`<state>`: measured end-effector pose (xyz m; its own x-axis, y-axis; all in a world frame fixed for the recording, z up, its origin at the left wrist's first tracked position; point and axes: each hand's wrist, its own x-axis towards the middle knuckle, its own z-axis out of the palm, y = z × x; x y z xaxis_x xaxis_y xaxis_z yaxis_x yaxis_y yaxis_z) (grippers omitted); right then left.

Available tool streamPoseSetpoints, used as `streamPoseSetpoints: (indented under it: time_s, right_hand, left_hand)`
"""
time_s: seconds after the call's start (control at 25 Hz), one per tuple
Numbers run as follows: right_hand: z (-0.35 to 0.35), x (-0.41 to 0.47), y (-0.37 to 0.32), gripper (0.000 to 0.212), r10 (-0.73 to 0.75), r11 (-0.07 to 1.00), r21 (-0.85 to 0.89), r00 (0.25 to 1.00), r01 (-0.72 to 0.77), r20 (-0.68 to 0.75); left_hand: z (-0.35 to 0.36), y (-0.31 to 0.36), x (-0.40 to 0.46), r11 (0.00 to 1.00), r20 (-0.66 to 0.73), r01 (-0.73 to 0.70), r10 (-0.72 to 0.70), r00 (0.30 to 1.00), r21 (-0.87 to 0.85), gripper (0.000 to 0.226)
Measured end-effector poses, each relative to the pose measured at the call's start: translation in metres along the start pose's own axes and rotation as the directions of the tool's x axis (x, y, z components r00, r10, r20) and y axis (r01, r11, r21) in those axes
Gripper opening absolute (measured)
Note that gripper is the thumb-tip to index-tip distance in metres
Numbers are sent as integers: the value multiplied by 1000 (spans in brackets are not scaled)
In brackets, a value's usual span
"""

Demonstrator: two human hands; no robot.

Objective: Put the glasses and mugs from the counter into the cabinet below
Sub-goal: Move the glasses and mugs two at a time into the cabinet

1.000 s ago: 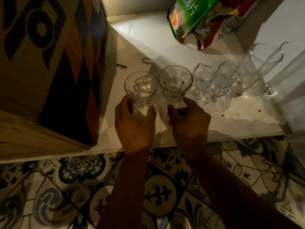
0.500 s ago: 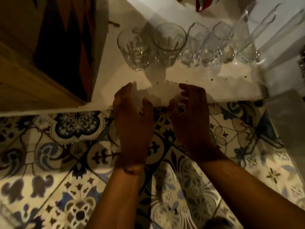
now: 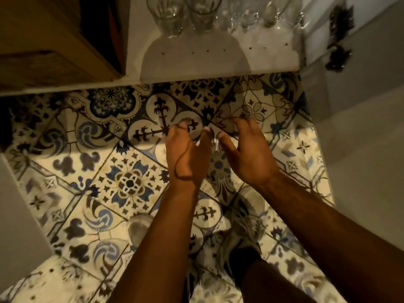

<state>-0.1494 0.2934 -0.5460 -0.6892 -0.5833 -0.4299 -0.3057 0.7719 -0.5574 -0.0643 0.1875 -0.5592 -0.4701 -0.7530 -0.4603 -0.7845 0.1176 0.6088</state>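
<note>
Two clear tumblers (image 3: 168, 16) (image 3: 201, 14) stand side by side on the white cabinet shelf (image 3: 218, 64), cut off by the top edge of the view. To their right stand small clear mugs (image 3: 247, 16) and taller glasses (image 3: 284, 12), blurred. My left hand (image 3: 185, 156) and my right hand (image 3: 247, 154) hover close together over the patterned floor, well in front of the shelf edge. Both have curled, spread fingers and hold nothing.
A cardboard box (image 3: 54, 40) fills the shelf's left part. An open white cabinet door (image 3: 360, 106) with dark hinges (image 3: 338, 40) stands at the right. Another white panel (image 3: 17, 226) is at the left. My shoes (image 3: 242, 226) rest on the blue-patterned tiles (image 3: 126, 182).
Both hands have let go of the two tumblers and drawn back from the shelf to above the floor. The view has tilted down, so the glasses sit at the top edge.
</note>
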Motion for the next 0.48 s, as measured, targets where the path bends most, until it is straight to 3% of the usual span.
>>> streamPoseSetpoints:
  time_s: [0.12, 0.24, 0.48]
  right_hand:
    - [-35, -36, -25, 58, 36, 999, 3, 999, -37, 39]
    - [-71, -74, -56, 62, 113, 993, -29, 989, -110, 94]
    - [-144, -155, -127, 63, 128, 991, 5, 980, -130, 151]
  left_hand:
    - [-30, 26, -39, 994, 82, -91, 86, 993, 58, 75]
    - [-70, 53, -75, 988, 146, -100, 82, 986, 117, 69]
    - [-156, 111, -152, 988, 216, -96, 69, 974, 119, 57]
